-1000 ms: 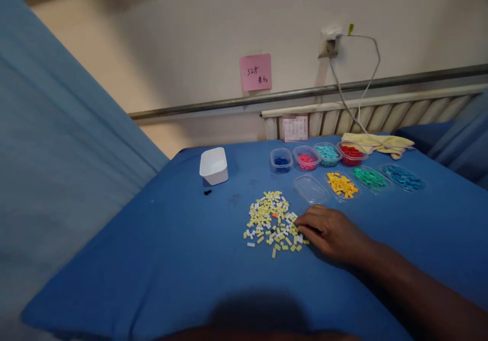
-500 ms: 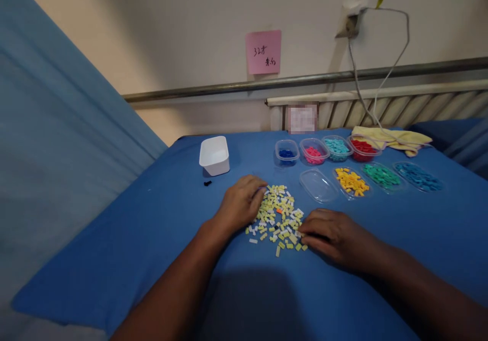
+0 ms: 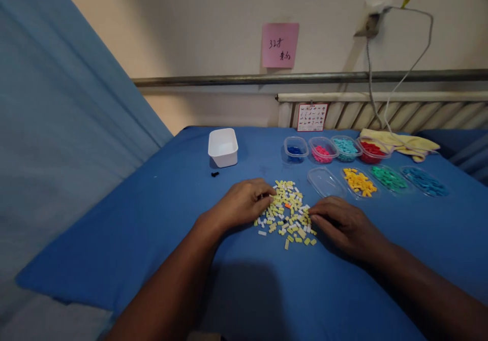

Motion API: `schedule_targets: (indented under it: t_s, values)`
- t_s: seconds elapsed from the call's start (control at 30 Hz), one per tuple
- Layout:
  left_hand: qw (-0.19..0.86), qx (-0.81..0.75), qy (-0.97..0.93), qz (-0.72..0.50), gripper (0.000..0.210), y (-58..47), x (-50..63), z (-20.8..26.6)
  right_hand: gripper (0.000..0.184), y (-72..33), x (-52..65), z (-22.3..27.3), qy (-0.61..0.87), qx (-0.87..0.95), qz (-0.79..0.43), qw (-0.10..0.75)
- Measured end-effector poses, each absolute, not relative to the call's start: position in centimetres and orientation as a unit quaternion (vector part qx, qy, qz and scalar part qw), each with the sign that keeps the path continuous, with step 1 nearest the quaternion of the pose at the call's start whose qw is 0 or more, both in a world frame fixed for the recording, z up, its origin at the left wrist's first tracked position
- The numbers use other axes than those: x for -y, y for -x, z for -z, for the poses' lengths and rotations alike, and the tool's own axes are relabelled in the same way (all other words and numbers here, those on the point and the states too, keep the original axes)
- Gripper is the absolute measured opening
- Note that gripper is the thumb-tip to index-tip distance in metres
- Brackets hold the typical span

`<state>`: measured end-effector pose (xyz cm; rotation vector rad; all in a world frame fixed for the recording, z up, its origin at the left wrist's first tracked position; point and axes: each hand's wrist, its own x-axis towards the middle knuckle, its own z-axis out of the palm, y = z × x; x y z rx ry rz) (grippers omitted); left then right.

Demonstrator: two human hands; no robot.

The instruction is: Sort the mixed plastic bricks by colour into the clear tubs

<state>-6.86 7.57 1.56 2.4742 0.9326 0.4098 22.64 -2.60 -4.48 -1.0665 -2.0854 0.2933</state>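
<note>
A loose heap of small pale yellow and white toy building bricks point(image 3: 292, 214) lies on the blue cloth, with one orange brick point(image 3: 287, 205) in it. My left hand point(image 3: 247, 201) rests at the heap's left edge, thumb and fingers curled together. Whatever is between its fingertips is too small to make out. At the right edge, my right hand point(image 3: 341, 226) has its thumb and fingertips pinched together by the bricks. I cannot tell which brick, if any, it grips.
Behind the heap are a white tub point(image 3: 223, 148), a small black piece point(image 3: 215, 174), a clear lid point(image 3: 326, 182), and clear containers of blue point(image 3: 295, 151), pink point(image 3: 321, 153), turquoise point(image 3: 345, 147) and red point(image 3: 370, 152) pieces. Yellow point(image 3: 359, 182), green point(image 3: 388, 178) and teal point(image 3: 425, 181) pieces sit to the right.
The camera view has shifted, moving the scene rightward. Along the heap's edges, my left hand has come slightly nearer and my right hand has slid slightly farther away. The heap looks nearly the same.
</note>
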Motion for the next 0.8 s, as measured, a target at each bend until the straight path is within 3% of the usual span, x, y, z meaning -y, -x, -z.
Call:
schedule_targets:
  t_s: [0.13, 0.43, 0.6, 0.8]
  values:
    - [0.155, -0.360, -0.908, -0.147, 0.024, 6.8, -8.2, -0.4, 0.016, -21.2, 0.1, 3.6, 0.403, 0.844, -0.064, 0.348]
    - [0.127, -0.404, -0.895, -0.141, 0.025, 7.8, -8.8, 0.4, 0.032, -16.8, -4.6, 3.9, 0.342, 0.921, -0.012, 0.187]
    - [0.132, -0.373, -0.909, -0.132, 0.023, 7.4, -8.1, -0.1, 0.037, -18.6, -1.5, 4.3, 0.344, 0.914, -0.002, 0.213]
    - [0.211, -0.299, -0.928, -0.074, 0.014, 7.6, -6.8, -1.5, 0.037, -19.9, 2.5, 4.0, 0.314, 0.908, -0.081, 0.266]
